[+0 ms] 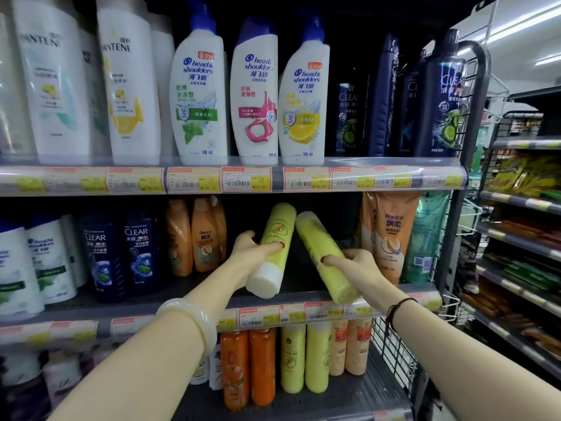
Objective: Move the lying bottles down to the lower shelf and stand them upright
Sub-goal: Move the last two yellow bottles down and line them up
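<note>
Reaching into the middle shelf [303, 294], both hands are seen closed around yellow bottles. One yellow bottle [274, 238] with a white cap is gripped by the left hand [252, 253], tilted, cap end toward the camera. A second yellow bottle [326, 256] is clasped by the right hand [356, 262], slanted the opposite way. Matching bottles [305, 360] are stood upright on the lower shelf [349, 396].

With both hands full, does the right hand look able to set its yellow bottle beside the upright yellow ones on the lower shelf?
Probably yes: the right hand holds its yellow bottle above them, with the shelf front open.
</note>
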`<action>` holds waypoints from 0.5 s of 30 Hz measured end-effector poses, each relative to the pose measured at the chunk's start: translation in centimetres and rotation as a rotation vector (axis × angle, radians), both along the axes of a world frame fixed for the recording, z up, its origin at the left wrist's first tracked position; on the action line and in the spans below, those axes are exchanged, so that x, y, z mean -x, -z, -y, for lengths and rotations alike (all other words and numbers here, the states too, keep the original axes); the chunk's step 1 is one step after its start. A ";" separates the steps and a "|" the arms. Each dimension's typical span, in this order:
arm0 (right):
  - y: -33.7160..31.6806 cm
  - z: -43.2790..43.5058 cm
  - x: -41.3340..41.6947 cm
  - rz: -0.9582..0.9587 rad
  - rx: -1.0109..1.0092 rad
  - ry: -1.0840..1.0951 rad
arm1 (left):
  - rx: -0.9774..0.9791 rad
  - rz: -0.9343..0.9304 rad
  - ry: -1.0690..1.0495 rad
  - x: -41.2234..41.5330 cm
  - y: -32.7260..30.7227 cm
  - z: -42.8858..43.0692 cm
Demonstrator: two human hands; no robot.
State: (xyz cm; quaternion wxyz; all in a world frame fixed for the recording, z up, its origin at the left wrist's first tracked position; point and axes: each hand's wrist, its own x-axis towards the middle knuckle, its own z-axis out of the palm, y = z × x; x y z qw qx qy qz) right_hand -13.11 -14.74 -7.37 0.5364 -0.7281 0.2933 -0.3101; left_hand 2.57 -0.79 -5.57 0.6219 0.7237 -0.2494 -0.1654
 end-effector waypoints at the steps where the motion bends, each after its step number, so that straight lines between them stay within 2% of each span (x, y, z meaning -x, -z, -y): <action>1: 0.1 -0.1 0.0 -0.002 -0.004 0.005 | 0.007 -0.009 -0.003 0.2 0.1 -0.2; 11: 0.3 -1.6 0.4 0.075 -0.083 -0.061 | 0.083 -0.147 0.098 2.0 0.3 -1.6; 15: 0.5 -2.1 0.5 0.088 -0.182 -0.103 | 0.081 -0.189 0.122 2.7 0.4 -2.0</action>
